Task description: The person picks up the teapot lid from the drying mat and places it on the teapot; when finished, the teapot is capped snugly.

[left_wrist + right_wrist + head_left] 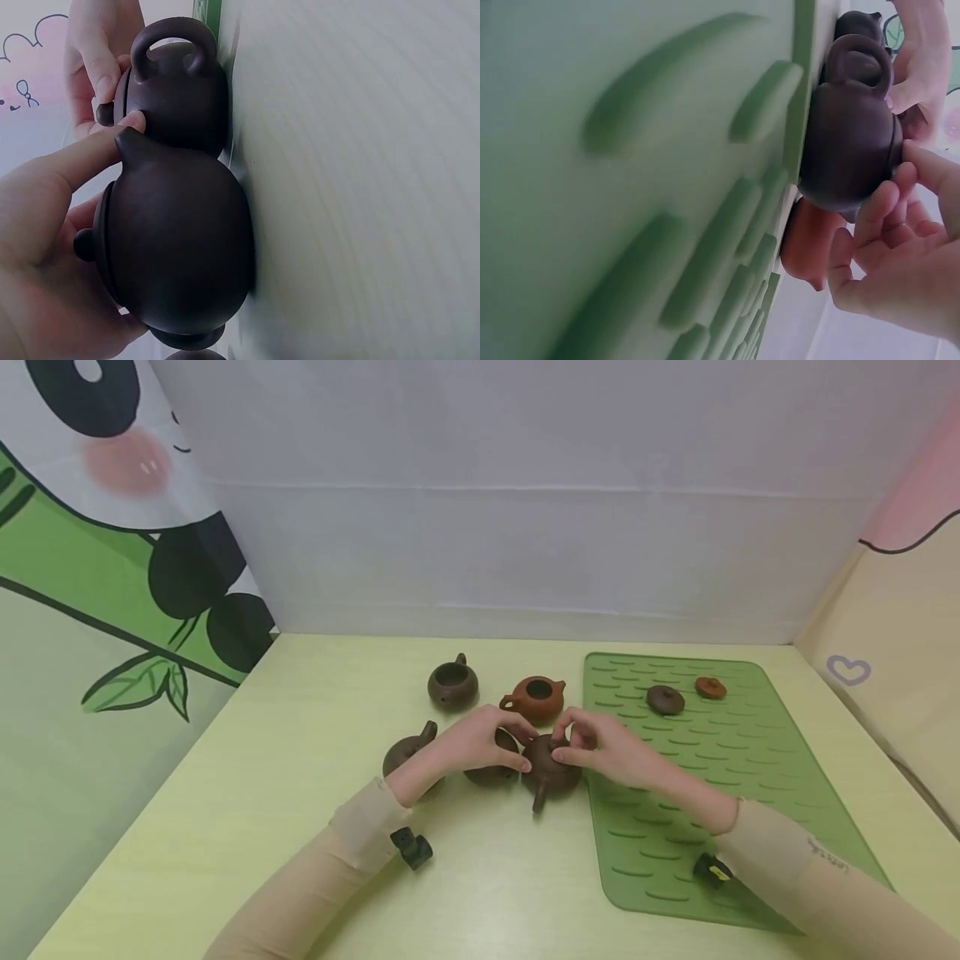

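Note:
A dark brown teapot point(553, 777) stands by the green mat's left edge, its loop handle toward me. My left hand point(476, 745) holds its left side, the thumb and fingertips against the body near the lid. From the right, my right hand point(618, 752) pinches the knob of the lid point(120, 101) seated on that teapot. Below my left palm sits another dark teapot point(176, 240), lidded and partly hidden in the head view. A reddish-brown teapot point(551, 700) without a lid stands just behind, also partly seen in the right wrist view.
The green ridged mat point(697, 777) covers the table's right part. On it lie a dark lid point(665, 700) and a reddish-brown lid point(711, 687). At the back stands a lidless dark teapot point(453, 692). Another dark teapot point(403, 752) is partly behind my left wrist.

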{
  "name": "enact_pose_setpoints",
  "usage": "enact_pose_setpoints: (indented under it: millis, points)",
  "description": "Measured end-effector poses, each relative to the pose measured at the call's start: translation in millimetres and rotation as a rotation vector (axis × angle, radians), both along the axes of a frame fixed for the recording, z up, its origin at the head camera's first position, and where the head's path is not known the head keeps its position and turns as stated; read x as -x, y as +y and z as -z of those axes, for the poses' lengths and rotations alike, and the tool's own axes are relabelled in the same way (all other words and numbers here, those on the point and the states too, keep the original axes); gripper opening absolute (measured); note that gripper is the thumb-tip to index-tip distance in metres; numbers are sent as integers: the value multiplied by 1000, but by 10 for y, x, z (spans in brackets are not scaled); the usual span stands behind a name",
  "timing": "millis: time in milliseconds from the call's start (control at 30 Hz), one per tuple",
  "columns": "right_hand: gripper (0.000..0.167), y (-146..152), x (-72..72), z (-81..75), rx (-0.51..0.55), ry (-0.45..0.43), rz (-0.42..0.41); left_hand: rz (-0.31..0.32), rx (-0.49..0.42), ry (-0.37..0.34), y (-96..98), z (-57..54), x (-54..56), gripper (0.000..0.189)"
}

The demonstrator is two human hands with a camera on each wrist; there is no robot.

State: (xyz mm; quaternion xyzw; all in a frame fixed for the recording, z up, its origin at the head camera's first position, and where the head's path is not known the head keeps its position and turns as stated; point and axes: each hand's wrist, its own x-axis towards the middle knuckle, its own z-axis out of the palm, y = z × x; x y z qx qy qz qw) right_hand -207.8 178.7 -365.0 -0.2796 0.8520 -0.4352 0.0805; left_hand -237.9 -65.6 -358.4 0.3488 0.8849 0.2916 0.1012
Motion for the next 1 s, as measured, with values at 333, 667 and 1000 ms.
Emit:
enact_pose_setpoints:
  millis: [333, 667, 1000]
  points:
    - [14, -9, -2, 3, -51, -12, -15, 1, 12, -13, 5, -25, 16, 40]
    - [14, -19, -35, 28, -38, -14, -4, -11, -4, -46, -17, -58, 23, 37]
    - [15, -8, -40, 10, -32, -13, 1, -123, -79, 37, -318, -361, 80, 39]
